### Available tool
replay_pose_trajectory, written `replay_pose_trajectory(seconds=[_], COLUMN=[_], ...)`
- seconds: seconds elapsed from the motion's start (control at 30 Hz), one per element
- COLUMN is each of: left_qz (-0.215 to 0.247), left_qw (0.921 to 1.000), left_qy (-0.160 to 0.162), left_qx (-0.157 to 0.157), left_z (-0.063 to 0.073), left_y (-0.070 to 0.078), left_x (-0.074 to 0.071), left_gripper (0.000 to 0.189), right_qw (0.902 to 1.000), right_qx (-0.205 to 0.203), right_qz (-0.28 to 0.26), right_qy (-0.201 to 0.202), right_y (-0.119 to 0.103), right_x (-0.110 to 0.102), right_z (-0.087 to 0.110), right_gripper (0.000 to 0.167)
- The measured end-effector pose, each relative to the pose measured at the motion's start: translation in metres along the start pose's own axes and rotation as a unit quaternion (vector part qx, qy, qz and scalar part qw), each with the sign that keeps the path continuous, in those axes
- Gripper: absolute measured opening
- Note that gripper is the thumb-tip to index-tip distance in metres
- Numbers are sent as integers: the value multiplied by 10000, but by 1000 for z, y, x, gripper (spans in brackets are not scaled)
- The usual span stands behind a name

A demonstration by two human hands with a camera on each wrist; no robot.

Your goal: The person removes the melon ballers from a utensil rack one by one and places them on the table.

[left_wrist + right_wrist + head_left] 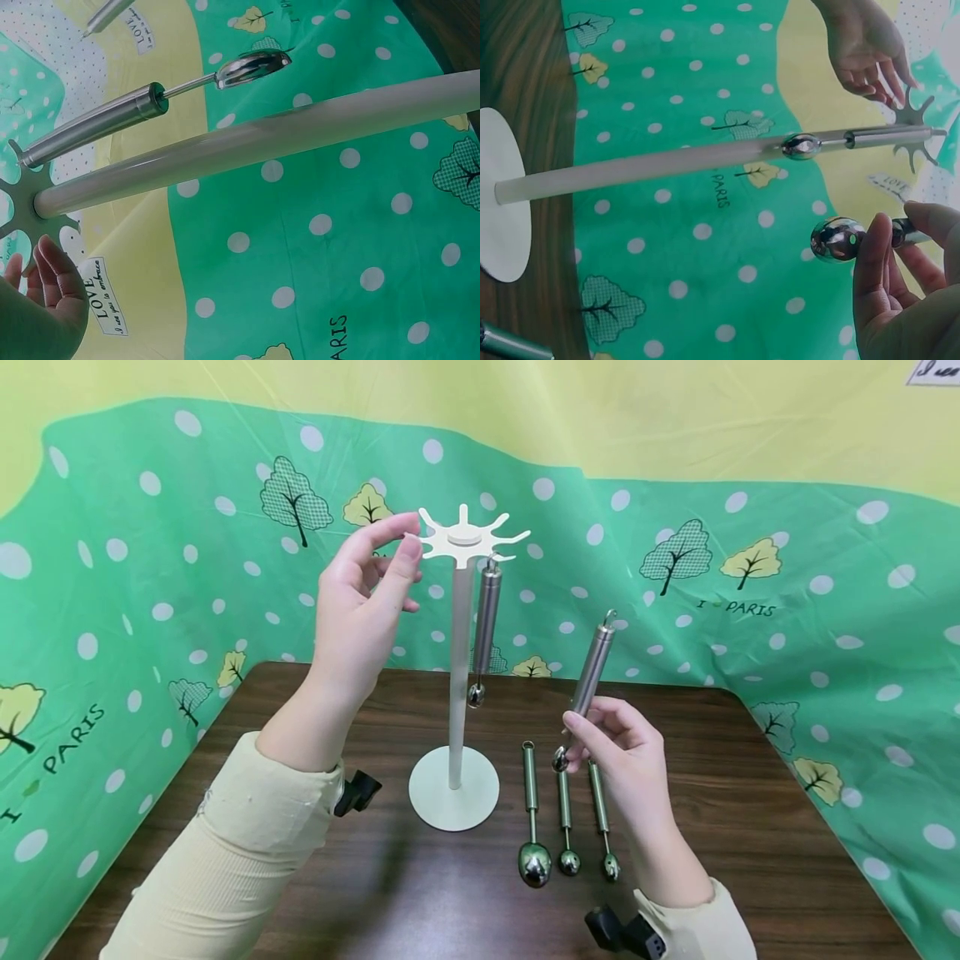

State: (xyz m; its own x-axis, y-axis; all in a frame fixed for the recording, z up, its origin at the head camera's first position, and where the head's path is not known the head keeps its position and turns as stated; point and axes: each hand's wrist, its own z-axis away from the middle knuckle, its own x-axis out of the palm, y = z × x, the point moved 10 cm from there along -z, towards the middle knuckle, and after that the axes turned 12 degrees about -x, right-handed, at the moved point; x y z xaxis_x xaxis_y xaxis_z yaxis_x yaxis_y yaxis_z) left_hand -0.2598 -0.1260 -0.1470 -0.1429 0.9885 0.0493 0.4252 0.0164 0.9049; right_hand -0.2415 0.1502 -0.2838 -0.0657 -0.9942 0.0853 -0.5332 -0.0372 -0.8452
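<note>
A white rack (460, 677) with a spoked top and round base stands on the table. My left hand (358, 602) pinches one spoke at the left of its top between thumb and forefinger. From another spoke hangs a steel melon baller (487, 622), bowl down, beside the post. My right hand (630, 760) grips a second melon baller (594, 664) low down near its bowl, with the hooked handle end pointing up. In the right wrist view the round bowl (836, 240) of this held baller shows past the fingertips. It is apart from the rack.
On the dark wooden table (750, 827), right of the rack base, lie a larger scoop (534, 862) and two smaller ballers (568, 860), bowls towards me. My right hand partly covers the smaller ones' handles. A green and yellow patterned cloth (225, 552) hangs behind.
</note>
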Motion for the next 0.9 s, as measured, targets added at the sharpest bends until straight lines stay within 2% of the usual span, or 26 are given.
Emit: replay_pose_trajectory(seconds=[0.23,0.47,0.9], left_qz=[-22,-52,-32], left_qw=[10000,10000,9999], left_qy=[16,20,4], left_qx=[56,67,99], left_z=[0,-1,0], left_y=[1,0,0], left_x=[0,0,0], left_gripper=[31,31,31], right_qw=[9995,9992,9987], right_qx=[285,382,374], right_qz=[11,-20,161], right_qy=[127,146,-292], right_y=[13,24,41], right_x=[-11,-19,-35], right_z=[9,18,34], right_gripper=[9,10,10])
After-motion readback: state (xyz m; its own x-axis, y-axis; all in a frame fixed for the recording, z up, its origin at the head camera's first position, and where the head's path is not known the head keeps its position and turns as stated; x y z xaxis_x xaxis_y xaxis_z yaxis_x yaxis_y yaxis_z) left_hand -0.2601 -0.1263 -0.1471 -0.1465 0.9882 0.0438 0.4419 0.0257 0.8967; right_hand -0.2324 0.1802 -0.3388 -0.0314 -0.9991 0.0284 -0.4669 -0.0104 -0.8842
